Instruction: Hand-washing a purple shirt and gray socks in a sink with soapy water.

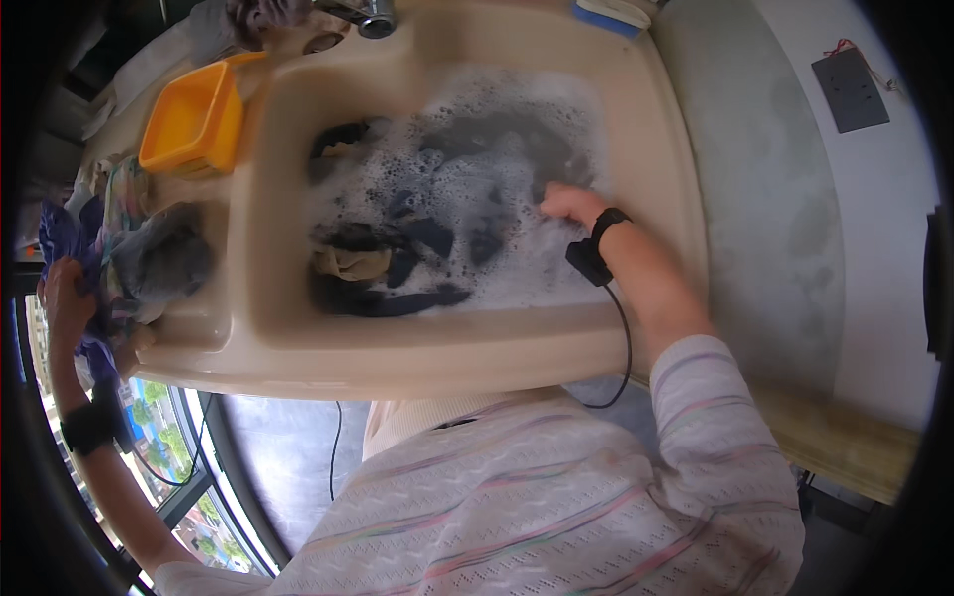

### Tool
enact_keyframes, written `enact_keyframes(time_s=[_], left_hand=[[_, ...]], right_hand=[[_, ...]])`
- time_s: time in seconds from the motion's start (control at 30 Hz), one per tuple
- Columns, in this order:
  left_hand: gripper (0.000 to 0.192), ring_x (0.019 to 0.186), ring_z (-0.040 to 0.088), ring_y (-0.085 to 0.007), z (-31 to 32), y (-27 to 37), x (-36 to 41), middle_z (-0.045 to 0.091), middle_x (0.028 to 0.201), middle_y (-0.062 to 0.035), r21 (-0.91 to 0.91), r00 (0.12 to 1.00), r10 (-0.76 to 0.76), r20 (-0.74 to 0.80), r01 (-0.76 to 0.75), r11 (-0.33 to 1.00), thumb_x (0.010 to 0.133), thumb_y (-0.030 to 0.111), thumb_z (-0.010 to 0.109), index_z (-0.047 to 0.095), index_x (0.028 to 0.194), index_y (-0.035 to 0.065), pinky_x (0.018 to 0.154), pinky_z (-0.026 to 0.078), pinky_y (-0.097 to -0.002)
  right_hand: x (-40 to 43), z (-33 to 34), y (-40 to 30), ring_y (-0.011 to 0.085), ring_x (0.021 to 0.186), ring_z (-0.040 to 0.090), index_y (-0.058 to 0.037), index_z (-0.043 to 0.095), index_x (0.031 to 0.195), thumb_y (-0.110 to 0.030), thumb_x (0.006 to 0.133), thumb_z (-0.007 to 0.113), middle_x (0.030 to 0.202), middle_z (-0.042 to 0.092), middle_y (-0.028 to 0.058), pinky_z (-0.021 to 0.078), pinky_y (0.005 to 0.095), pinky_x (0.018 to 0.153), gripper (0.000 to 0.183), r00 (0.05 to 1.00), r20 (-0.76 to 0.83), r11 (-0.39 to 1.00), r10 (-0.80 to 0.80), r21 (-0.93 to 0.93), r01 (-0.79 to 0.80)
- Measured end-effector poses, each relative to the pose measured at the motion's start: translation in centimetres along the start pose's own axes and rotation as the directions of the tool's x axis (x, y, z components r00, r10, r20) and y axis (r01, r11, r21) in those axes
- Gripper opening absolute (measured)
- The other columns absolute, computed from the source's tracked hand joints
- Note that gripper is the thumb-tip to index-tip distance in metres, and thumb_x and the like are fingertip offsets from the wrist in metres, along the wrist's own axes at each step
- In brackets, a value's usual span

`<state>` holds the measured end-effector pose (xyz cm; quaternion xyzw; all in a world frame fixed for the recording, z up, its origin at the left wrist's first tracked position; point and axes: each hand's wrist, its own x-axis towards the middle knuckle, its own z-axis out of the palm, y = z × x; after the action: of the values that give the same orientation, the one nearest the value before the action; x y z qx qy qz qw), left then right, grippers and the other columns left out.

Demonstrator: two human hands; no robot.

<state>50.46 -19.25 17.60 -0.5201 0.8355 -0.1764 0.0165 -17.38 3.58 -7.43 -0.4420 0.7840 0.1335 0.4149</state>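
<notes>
Before me is a beige sink basin (447, 335) of foamy grey water, where dark cloth (380, 298) and a beige cloth piece (354, 264) lie partly under suds. My right hand (572, 203) is at the water's surface on the basin's right side; its fingers are curled and partly hidden, so whether it holds anything cannot be told. Over at the far left, my left hand (68, 298) grips a purple cloth (93, 356). Beside it, a grey wet cloth (165, 253) and a multicoloured cloth (123, 195) lie on the sink's side ledge.
A yellow plastic basket (186, 123) stands on the left ledge. A chrome faucet (376, 24) reaches over the basin's back edge, with bunched cloth (264, 18) left of it. A blue and white brush or sponge (611, 16) rests at the back right rim. Cables hang from both wrist devices.
</notes>
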Motion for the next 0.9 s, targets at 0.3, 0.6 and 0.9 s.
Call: enact_keyframes(time_s=[0.3,0.6,0.9], left_hand=[[0.028,0.1,0.052,-0.0242,-8.3,28.7,2.8,0.055,0.107,-0.011,-0.645,0.981,0.188,-0.045,-0.173,0.744,0.061,-0.001,0.062,0.057,0.089,0.0028,0.09,0.038,-0.0316],[0.024,0.085,0.056,-0.0293,-4.8,48.0,4.4,0.06,0.086,-0.0138,-0.9,0.785,0.61,0.11,-0.182,0.396,0.062,0.02,0.064,0.063,0.082,0.0068,0.077,0.044,-0.0335],[0.034,0.088,0.057,-0.0266,1.7,54.5,5.1,0.061,0.091,-0.0136,-0.882,0.617,0.757,0.217,-0.208,0.423,0.065,0.027,0.064,0.063,0.091,0.005,0.077,0.044,-0.0336]], right_hand=[[-1.5,-3.4,4.5,0.0151,0.071,0.053,-0.0018,0.053,0.098,-0.026,0.068,0.068,0.079,0.056,0.0091,0.0399,0.0315,0.048,0.041,0.988,-0.098,0.722,-0.121,0.675,0.155],[-2.9,-0.7,3.1,0.0147,0.074,0.051,-0.0042,0.056,0.101,-0.031,0.074,0.064,0.085,0.058,0.0044,0.0413,0.0297,0.062,0.038,0.986,-0.004,0.922,-0.167,0.353,0.158],[-3.2,-0.8,4.9,0.0144,0.078,0.05,-0.0004,0.057,0.096,-0.028,0.077,0.059,0.087,0.057,0.0043,0.0413,0.0299,0.067,0.034,0.956,-0.248,0.802,-0.154,0.534,0.268]])
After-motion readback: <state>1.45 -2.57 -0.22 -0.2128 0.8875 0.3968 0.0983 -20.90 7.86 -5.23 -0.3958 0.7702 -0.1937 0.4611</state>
